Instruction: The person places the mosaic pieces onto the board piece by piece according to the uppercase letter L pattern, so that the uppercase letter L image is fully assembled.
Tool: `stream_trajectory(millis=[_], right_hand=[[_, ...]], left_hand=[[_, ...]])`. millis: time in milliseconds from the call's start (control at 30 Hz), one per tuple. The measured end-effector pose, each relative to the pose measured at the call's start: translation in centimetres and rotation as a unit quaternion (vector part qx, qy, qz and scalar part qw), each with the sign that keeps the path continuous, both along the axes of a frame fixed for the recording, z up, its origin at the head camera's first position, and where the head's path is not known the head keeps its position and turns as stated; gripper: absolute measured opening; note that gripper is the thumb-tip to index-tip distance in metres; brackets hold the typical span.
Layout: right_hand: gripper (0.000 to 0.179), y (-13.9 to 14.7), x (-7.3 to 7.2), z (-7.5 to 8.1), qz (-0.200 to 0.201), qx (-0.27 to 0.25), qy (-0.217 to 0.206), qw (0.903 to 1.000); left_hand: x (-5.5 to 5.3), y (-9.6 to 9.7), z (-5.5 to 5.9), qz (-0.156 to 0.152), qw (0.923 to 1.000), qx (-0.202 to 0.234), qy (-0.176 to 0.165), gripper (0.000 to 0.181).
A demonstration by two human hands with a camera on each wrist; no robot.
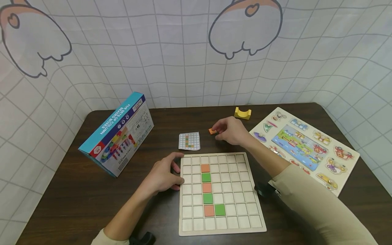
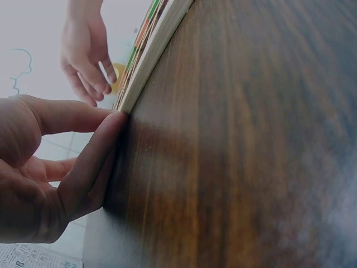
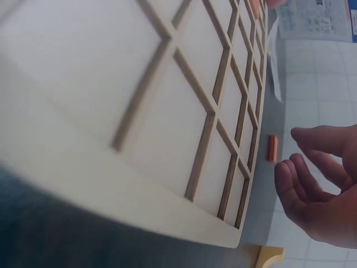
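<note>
A wooden grid board [image 1: 222, 233] lies flat on the table, with orange tiles [image 1: 207, 188] and green tiles [image 1: 208, 198] in some of its squares. My left hand [image 1: 163, 173] touches the board's left edge near the far corner, index finger and thumb spread along it. In the left wrist view, extended digits of the left hand [image 2: 61, 162] meet at the board's side. Beyond the board, my right hand [image 1: 231, 131] hovers by a loose orange tile [image 1: 212, 131]. The right wrist view shows that tile [image 3: 273, 148] apart from the fingertips of the right hand [image 3: 323, 190].
A small pattern card [image 1: 189, 141] lies beyond the board. A blue and white toy box [image 1: 117, 134] stands at the left. To the right rests a picture puzzle board [image 1: 304, 146], and a yellow arch block [image 1: 242, 113] sits at the table's far edge.
</note>
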State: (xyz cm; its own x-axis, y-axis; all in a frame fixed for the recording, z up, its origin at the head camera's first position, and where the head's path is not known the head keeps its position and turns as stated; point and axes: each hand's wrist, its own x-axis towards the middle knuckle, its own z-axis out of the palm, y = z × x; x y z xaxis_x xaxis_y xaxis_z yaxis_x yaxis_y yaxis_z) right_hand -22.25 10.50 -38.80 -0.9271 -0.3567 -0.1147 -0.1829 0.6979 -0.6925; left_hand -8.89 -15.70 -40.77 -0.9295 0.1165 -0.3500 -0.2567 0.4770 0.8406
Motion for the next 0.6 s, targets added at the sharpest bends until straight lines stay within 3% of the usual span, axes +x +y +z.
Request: stream_trajectory(millis=[600], right_hand=[[0.030,-1.1,-2.3,-1.5,0.013,0.016,0.023,0.9995]], left_hand=[[-0.1,0.0,0.0,0.002,1.0000,-0.004,-0.005,0.085]])
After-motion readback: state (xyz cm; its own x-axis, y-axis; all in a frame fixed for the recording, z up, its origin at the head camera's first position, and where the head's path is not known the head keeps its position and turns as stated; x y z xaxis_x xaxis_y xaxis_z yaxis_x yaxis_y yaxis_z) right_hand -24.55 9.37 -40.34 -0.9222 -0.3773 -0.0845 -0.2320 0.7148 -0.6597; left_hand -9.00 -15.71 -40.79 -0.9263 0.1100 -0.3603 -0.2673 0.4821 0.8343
